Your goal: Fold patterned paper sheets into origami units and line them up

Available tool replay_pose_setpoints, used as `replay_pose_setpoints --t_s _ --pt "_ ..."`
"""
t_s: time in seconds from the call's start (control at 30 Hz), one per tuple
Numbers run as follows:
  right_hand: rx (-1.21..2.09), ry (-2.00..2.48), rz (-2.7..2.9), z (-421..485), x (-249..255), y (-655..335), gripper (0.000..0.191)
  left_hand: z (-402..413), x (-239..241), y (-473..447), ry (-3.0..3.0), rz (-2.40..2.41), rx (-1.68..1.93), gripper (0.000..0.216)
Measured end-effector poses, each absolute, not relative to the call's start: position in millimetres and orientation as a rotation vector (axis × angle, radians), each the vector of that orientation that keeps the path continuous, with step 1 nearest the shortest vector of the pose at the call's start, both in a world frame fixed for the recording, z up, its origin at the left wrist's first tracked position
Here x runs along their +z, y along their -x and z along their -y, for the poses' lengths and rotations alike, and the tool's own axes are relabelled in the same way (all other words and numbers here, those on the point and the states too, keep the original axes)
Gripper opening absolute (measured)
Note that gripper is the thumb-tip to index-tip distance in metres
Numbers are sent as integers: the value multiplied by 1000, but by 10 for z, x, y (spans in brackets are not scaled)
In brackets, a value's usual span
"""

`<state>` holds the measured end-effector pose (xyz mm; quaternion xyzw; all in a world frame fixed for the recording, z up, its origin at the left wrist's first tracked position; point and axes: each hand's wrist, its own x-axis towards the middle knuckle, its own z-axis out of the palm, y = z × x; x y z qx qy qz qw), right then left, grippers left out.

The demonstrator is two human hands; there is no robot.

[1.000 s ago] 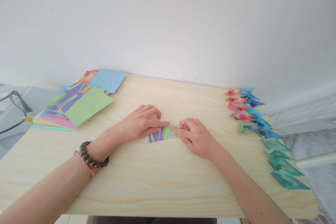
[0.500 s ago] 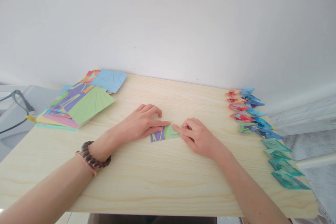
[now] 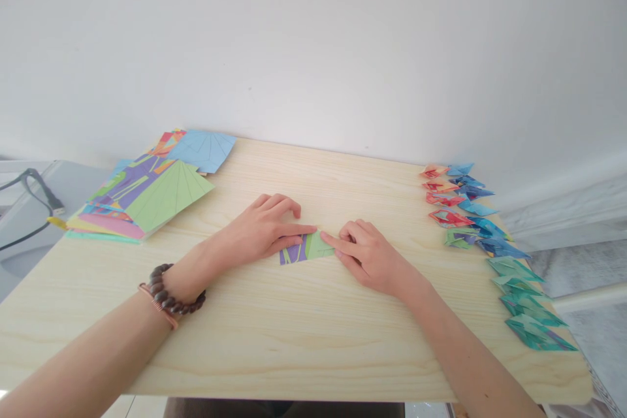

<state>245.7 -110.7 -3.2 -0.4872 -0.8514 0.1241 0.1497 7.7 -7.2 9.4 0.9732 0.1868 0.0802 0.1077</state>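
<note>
A small folded piece of origami paper (image 3: 313, 250), green with a purple patterned part on its left, lies flat on the table in front of me. My left hand (image 3: 267, 225) holds its left end, with index finger and thumb along the paper's upper left side and the other fingers bent above. At the right end, my right hand (image 3: 365, 251) has its index finger on the upper edge and its thumb at the corner. The remaining right fingers are curled in. Both index fingertips nearly meet at the top; the paper's ends are partly hidden under my fingers.
Loose sheets of coloured origami paper (image 3: 166, 192) are stacked at the left back. Along the right edge stand several folded paper pieces in red (image 3: 448, 217), blue (image 3: 502, 248) and green (image 3: 539, 333). A white wall (image 3: 313, 59) borders the table; a black cable (image 3: 36, 186) lies at far left.
The small light-green flap outline on the paper's right part looks flatter and less distinct now. Both hands have stayed almost in place.
</note>
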Motion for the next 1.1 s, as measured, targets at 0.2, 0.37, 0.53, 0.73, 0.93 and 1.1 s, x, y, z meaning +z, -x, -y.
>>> replay_pose_setpoints --t_s 0.2,0.37,0.53,0.73,0.93,1.1 --pt "388 1369 2429 1105 -53 -2479 41 79 91 -76 -2869 -562 229 35" --pt "386 1383 2436 1110 -49 -2478 41 87 82 -73 -2885 -558 238 34" --pt "363 1382 2447 1115 -29 -2459 42 102 89 -83 -2917 -573 234 34" --pt "351 1390 2427 1150 -53 -2531 39 169 111 -100 -2961 -618 240 34" --pt "313 1394 2401 1185 -55 -2563 36 228 117 -108 -2962 -653 289 31" --pt "258 1459 2277 1195 -107 -2449 31 274 45 -253 -2871 -714 414 28"
